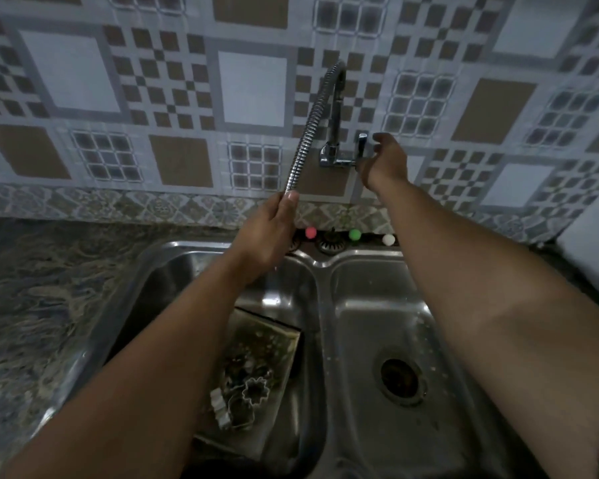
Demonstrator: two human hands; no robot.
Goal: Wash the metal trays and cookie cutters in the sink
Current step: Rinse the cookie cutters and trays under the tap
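Note:
A metal tray [274, 344] lies tilted in the left basin of the double steel sink [320, 271], partly hidden under my left forearm. Several metal cookie cutters [253, 392], one flower-shaped, rest on the tray's near end. My left hand [267, 236] is shut on the lower end of the flexible tap hose [308, 129], above the left basin. My right hand [384, 160] reaches up to the wall, fingers apart, just right of the tap lever [361, 145]; whether it touches the lever is unclear.
The right basin holds only its drain [399, 377] and water drops. Pink [311, 232], green [354, 234] and white [388, 239] balls sit on the ledge behind the sink. Patterned stone counter [49, 305] lies left; tiled wall behind.

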